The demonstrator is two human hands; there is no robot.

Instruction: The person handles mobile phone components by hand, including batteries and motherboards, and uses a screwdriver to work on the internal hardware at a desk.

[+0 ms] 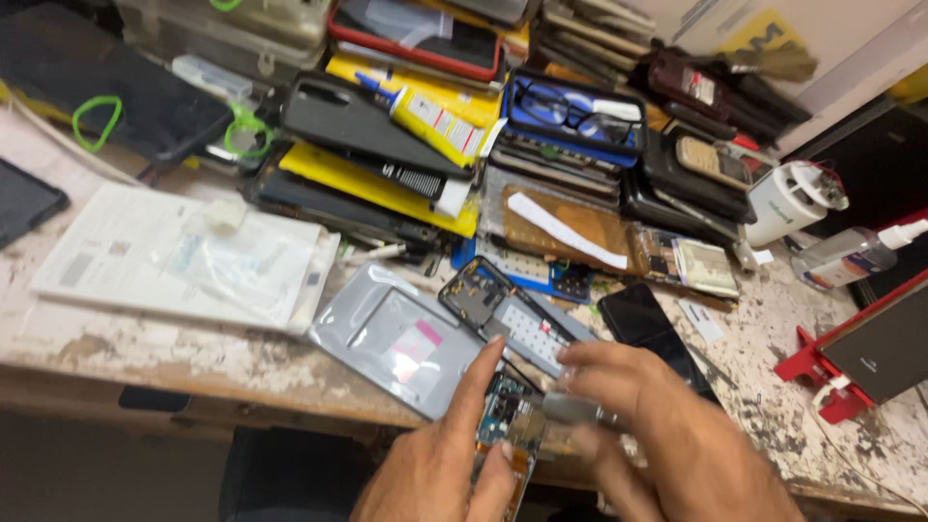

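My left hand (440, 464) holds an opened phone (510, 425) with its circuit board showing, at the table's front edge; the index finger stretches up along its left side. My right hand (667, 430) grips a small grey metal tool (572, 408) whose tip rests on the phone's upper part. The tool is blurred. Just beyond the hands lie a grey phone back cover (401, 338) with a pink sticker and a dark phone frame (512, 314).
A black phone (643, 319) lies right of the frame. Stacks of phone cases, screens and a yellow glue tube (435, 116) fill the back. A white paper packet (184, 256) lies left, a red stand (851, 362) and a clear spray bottle (851, 256) right.
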